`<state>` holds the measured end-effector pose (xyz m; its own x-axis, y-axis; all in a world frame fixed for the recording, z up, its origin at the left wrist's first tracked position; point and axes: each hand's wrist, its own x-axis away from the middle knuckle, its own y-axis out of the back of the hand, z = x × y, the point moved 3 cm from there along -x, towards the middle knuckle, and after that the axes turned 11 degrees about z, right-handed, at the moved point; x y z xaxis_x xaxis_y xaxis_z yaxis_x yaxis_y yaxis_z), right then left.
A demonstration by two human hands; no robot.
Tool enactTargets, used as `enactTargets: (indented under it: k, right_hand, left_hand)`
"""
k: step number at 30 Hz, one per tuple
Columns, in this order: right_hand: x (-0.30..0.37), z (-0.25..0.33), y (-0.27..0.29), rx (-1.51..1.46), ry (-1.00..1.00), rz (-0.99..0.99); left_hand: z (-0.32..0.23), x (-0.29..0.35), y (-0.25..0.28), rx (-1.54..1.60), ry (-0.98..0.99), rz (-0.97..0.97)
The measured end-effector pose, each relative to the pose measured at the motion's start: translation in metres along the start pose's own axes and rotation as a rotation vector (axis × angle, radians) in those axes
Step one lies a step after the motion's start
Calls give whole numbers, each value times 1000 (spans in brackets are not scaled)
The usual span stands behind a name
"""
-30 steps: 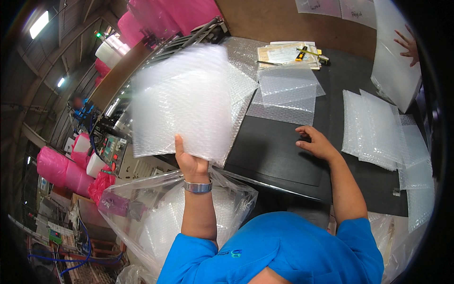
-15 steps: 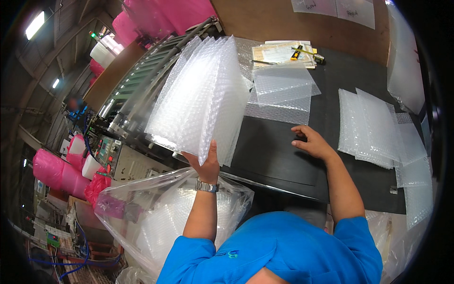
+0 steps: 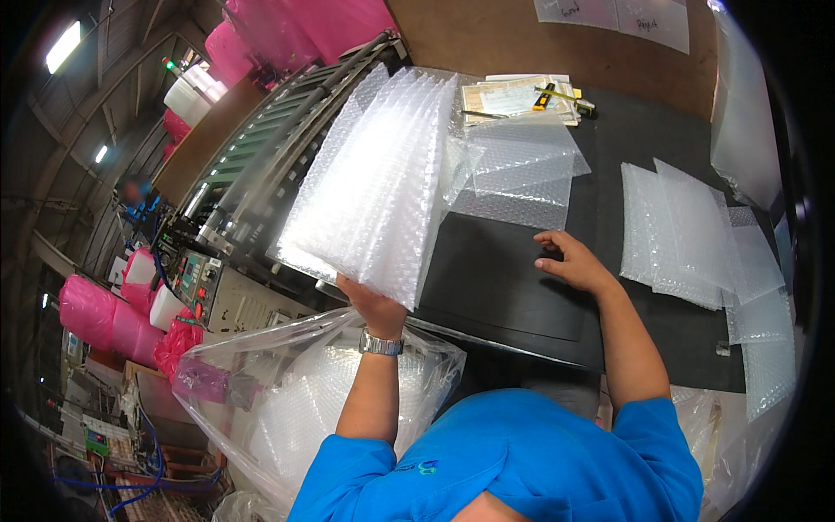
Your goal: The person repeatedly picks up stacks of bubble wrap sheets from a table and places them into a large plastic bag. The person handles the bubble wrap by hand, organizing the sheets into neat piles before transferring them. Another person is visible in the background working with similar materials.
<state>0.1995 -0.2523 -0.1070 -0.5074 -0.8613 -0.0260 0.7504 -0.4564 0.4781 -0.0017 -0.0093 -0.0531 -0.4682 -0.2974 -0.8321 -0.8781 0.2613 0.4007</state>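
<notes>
A fanned stack of clear bubble wrap sheets [image 3: 370, 183] stands on the left part of the black table, spread over its left edge. At the stack's near lower corner, my left hand [image 3: 376, 309] is closed on the bubble wrap, with its fingertips partly hidden by the sheets. My right hand [image 3: 567, 261] hovers over the dark tabletop with nothing in it, thumb and fingers apart and slightly curled. Just beyond it lie several loose bubble wrap pieces [image 3: 522, 174], overlapping one another.
Another bubble wrap pile [image 3: 674, 230] lies along the table's right side. At the back are papers [image 3: 513, 97] with a yellow-black cutter [image 3: 544, 97] and a tape measure [image 3: 584, 108]. A roller machine [image 3: 261, 148] adjoins on the left; a clear plastic bag [image 3: 296, 400] of bubble wrap sits below the near edge.
The bubble wrap stack has fanned toward the right, and its near corner now covers my left thumb. My right hand has hardly moved.
</notes>
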Motion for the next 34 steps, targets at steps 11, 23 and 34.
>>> enactTargets:
  k: [11,23,34]
  right_hand:
    - [1,2,0,-11,-2,-1]
    - [0,1,-1,-6,-7,-1]
    - [-2,-4,-2,7,-3,-13]
  left_hand:
    - [14,7,-1,-36,30,-11]
    - [27,14,-2,-106,65,85]
    - [4,1,7,93,288,81]
